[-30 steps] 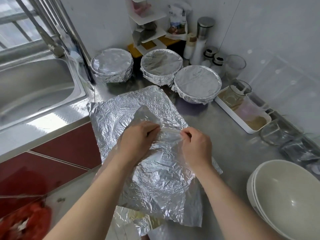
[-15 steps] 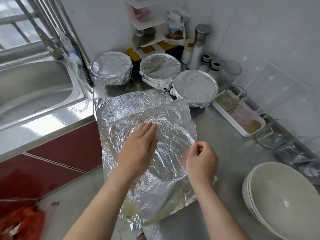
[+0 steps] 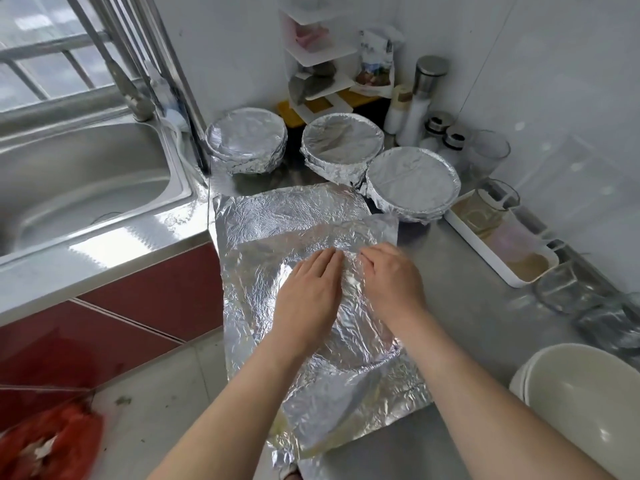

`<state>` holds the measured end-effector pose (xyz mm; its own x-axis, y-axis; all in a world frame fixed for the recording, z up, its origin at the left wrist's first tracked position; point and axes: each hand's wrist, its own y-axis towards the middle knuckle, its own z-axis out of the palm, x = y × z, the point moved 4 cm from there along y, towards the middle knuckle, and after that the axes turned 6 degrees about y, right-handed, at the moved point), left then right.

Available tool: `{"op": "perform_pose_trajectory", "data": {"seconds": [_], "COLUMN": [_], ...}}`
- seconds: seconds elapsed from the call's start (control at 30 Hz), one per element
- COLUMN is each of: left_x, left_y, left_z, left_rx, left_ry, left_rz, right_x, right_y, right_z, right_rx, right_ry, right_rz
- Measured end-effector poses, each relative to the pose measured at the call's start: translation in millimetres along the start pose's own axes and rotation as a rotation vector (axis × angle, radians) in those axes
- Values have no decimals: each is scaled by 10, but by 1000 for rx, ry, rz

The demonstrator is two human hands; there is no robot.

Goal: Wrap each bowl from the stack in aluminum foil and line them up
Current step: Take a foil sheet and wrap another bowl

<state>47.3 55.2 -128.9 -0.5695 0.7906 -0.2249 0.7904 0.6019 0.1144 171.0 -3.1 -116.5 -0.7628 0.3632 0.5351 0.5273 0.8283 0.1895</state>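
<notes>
Left hand (image 3: 308, 292): flat, fingers straight, pressing the foil (image 3: 273, 230).
Right hand (image 3: 393, 282): fingers relaxed, resting on the foil.
Wrapped bowls (image 3: 343, 143): 12 o'clock.

A big crinkled foil sheet (image 3: 277, 216) lies spread on the counter, a second layer folded over its middle and moulded on something round whose curved edge shows through at 5 o'clock. Beyond it, at 11, 12 and 1 o'clock, three foil-wrapped bowls (image 3: 246, 140) (image 3: 342, 142) (image 3: 412, 183) sit upright in a row. The stack of bare cream bowls (image 3: 585, 407) waits at 4 o'clock.
</notes>
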Motion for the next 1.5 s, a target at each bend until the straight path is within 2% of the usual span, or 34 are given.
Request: {"op": "perform_pose_trajectory", "data": {"seconds": [0.23,0.33,0.4,0.5,0.67,0.8,1.13,1.23,1.3,1.33,1.4,1.47,1.5], "left_x": [111,127,141,93,12,88,190,360,505,598,771,895,930], "left_y": [-76,-83,-63,34,237,229,185,89,19,-12,-59,-92,-102], "left_z": [-3,-50,-106,-185,-92,-7,-79,-179,-306,-325,-280,-171,-122], "left_rx": [-29,-26,-37,-107,-118,-186,-228,-325,-398,-373,-274,-233,-226], "left_ry": [-190,-265,-238,-171,-94,-95,-151,-117,-139,-195,-457,-787,-868], "left_rz": [-154,-195,-193,-147,-65,-53,-55,-197,-376,-498,-726,-895,-938], "right_x": [-54,-92,-103,-18,42,-1,-37,-88,-157,-231,-474,-685,-750], "right_y": [-67,-66,-52,11,109,119,47,36,64,87,135,134,110], "right_z": [-19,-26,-62,-91,50,56,-24,-140,-306,-379,-460,-439,-403], "right_rx": [-45,-9,-3,-42,65,101,23,30,-113,-197,-219,-96,-14], "right_ry": [49,37,29,60,39,45,52,147,176,172,256,508,607], "right_rz": [93,163,186,72,-70,-45,46,100,134,175,358,583,647]}}
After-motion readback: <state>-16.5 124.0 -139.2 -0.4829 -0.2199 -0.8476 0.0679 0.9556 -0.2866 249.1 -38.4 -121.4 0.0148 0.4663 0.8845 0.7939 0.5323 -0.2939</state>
